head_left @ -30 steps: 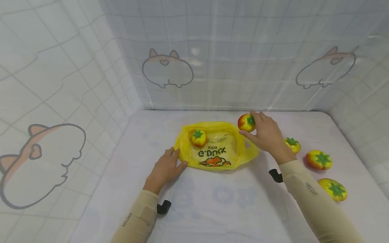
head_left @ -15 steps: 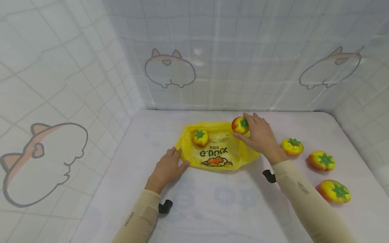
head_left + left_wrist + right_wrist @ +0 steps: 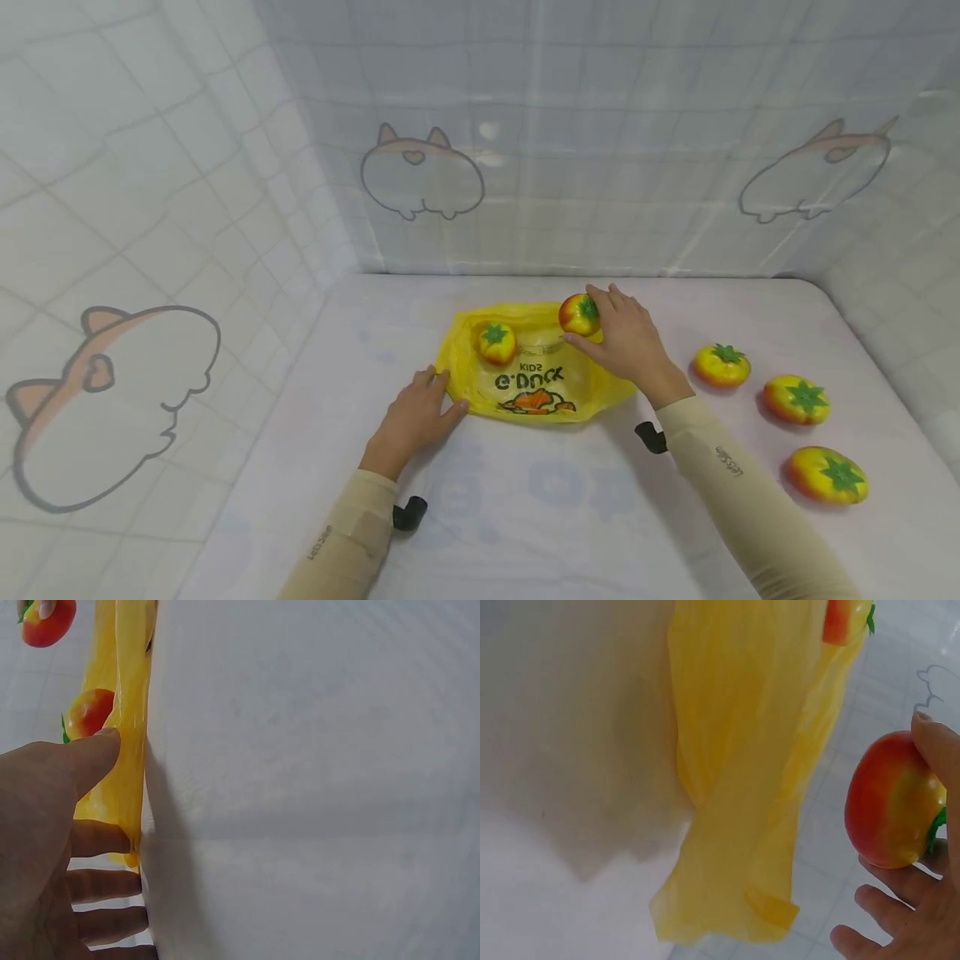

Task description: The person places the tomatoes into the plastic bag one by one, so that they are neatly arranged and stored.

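Above the far right part of the yellow bag (image 3: 525, 310), raised clear of it, I have a fruit (image 3: 580, 315) grasped in my right hand (image 3: 624, 337). My thumb presses its near side and my fingers its far side; the right-wrist view shows the red underside (image 3: 870, 802) turned down and bare, with the green leaves up by my palm. Holding it from the side and top this way, I judge, lets no finger come between the fruit and whatever lies beneath. My left hand (image 3: 412, 417) grips nothing that I can make out: its fingers lie fairly straight and spread, resting on the table with the thumb and forefinger touching the bag's left edge. I take that touch as a way to steady the thin plastic, which looks light enough to slide or fold if bumped. The bag lies spread in a shallow hollow, its mouth facing up, a shape that gives the most room from above. One fruit (image 3: 497, 344) sits inside toward the left, leaves upward; its weight probably helps pin that end down. Three more rest on the table (image 3: 525, 542) to the right, in a slanting row: a far one (image 3: 722, 367), a middle one (image 3: 797, 399) and a near one (image 3: 827, 475). Spaced apart like that, each seems easy to grasp without knocking its neighbour, and they lie on the side of the hand that handles them.
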The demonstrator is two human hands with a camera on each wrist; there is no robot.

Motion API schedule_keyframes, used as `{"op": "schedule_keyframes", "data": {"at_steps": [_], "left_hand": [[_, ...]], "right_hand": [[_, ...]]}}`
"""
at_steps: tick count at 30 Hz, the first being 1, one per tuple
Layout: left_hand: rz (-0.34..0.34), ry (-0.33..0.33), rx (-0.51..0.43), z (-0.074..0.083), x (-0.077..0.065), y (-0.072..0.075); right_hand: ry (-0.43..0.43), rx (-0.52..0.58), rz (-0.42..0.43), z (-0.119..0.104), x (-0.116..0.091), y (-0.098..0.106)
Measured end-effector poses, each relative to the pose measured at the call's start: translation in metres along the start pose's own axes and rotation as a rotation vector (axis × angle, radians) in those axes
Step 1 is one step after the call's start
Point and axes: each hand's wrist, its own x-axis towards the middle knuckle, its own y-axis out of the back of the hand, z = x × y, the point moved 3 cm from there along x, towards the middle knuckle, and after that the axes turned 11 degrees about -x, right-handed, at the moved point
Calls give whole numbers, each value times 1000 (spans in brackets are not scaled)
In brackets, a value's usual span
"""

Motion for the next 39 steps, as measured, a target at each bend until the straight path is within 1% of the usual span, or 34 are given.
{"op": "schedule_keyframes", "data": {"at_steps": [7,13,18,23,27,30,34,39], "left_hand": [[-10,14,6,1,-2,-1],[9,-3,4,2,-1,3],[4,-6,6,2,0,2],[-6,1,8,0,-1,-1],[-4,14,6,-2,-4,-1],[-6,26,2,-4,-6,0],[-10,14,0,-4,-5,-1],[1,14,-6,-2,-3,-2]], "right_hand": [[8,11,-1,-7,2,-5],[-11,45,-22,-14,8,-10],[-12,52,-31,-19,11,-14],[-15,50,-69,-23,12,-20],[-18,73,-85,-28,12,-25],[-10,77,-99,-32,10,-32],[11,51,-107,-34,9,-38],[46,30,-95,-37,11,-40]]}}
